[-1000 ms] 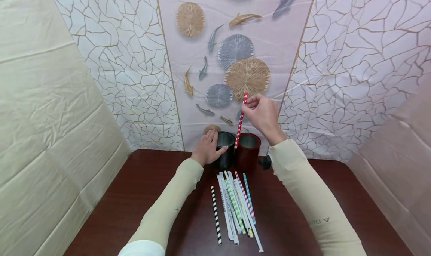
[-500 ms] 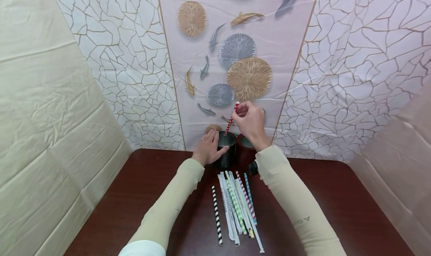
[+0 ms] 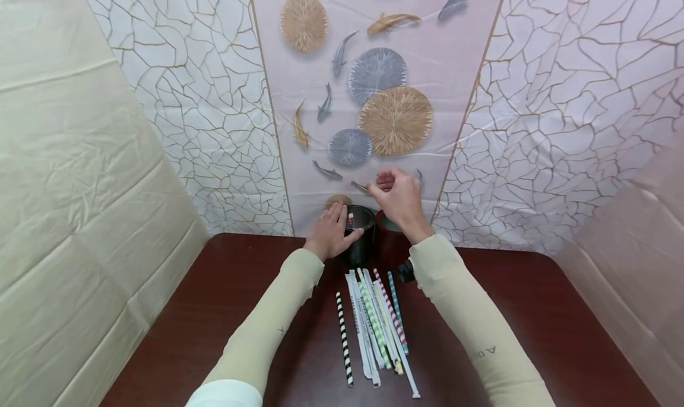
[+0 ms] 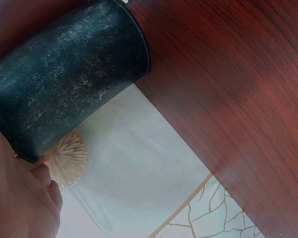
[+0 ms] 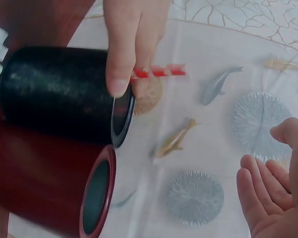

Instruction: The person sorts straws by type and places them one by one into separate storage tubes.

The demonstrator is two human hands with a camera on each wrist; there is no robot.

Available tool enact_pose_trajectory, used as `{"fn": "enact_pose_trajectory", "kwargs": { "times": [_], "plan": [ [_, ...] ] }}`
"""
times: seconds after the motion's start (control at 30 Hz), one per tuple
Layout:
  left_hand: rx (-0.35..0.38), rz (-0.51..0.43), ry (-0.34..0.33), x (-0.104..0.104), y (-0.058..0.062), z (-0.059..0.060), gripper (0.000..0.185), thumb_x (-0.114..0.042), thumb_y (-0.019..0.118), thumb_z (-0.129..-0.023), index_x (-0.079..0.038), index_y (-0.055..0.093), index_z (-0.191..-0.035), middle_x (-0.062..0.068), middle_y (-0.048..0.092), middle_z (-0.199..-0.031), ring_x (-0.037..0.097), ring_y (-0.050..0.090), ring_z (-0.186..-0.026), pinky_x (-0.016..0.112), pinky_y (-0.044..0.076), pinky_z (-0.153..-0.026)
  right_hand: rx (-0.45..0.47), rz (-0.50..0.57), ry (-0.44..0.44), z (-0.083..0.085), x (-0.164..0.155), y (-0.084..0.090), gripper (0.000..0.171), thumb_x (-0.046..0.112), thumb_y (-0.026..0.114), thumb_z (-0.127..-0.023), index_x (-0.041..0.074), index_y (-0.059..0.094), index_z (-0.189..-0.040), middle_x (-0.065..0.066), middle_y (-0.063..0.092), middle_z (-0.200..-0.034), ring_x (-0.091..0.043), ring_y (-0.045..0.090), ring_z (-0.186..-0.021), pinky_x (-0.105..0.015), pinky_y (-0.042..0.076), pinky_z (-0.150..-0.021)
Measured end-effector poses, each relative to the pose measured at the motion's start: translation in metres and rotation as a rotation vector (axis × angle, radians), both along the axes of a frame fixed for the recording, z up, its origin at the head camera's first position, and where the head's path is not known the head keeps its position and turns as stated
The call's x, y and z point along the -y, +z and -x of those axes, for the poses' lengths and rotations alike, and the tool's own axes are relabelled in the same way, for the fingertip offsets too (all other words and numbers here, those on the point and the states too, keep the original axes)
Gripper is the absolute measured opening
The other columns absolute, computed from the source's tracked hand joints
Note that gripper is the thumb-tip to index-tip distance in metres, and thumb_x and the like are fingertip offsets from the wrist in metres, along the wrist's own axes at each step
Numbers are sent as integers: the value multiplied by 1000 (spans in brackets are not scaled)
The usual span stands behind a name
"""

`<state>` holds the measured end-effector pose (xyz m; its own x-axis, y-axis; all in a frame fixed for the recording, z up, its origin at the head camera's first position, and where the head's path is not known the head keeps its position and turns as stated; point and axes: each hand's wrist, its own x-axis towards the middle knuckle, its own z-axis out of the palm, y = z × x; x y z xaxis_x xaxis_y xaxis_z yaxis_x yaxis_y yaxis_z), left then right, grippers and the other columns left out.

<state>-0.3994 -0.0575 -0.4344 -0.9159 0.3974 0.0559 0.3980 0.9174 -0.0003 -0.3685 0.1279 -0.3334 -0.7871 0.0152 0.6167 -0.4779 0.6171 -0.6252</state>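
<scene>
My left hand (image 3: 327, 234) rests against the rim of a black cup (image 3: 359, 254), its fingers stretched along the left side and its thumb across the front edge. A red paper straw with white markings (image 3: 350, 219) stands inside that cup; its upper end (image 5: 161, 72) pokes past the rim beside the left thumb. Above and to the right, my right hand (image 3: 401, 202) is raised, thumb and fingers apart and holding nothing. Beneath it, against the black cup, stands a dark red cup (image 5: 49, 181), partly hidden by the right hand in the head view.
On the dark red-brown table (image 3: 240, 312) in front of the cups lie several wrapped and striped straws (image 3: 376, 324) in a loose bunch. A black-and-white striped straw (image 3: 344, 338) lies apart to their left. A patterned cloth (image 3: 214, 128) hangs right behind the cups.
My right hand carried the red straw left from over the red cup to the black cup and let go of it; the straw dropped inside. My left hand stayed in place.
</scene>
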Motion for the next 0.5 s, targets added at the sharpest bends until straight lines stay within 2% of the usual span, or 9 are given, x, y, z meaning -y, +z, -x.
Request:
{"fn": "enact_pose_trajectory", "kwargs": {
  "times": [0.1,0.3,0.5],
  "plan": [
    [15,-10,-2,0,2,1,93,-73,18,-107,-6,8,-170,13,7,-179,25,7,-168,40,13,-137,25,-49,-7,-5,-7,4,34,24,79,-96,-5,75,-114,-19,80,-105,-32,80,-93,-45,66,-85],
    [49,7,13,1,-1,7,94,-74,18,-106,-7,6,-170,12,3,-180,25,3,-168,40,11,-137,46,-128,-10,-16,-17,7,30,20,77,-97,-5,75,-111,-22,80,-103,-33,80,-91,-48,66,-83],
    [20,-15,4,-1,1,1,93,-73,20,-107,-6,10,-170,13,7,-179,26,7,-168,41,14,-137,97,-203,-25,-30,-28,12,30,21,78,-96,-6,75,-110,-22,81,-102,-33,80,-92,-48,65,-83]
  ]
}}
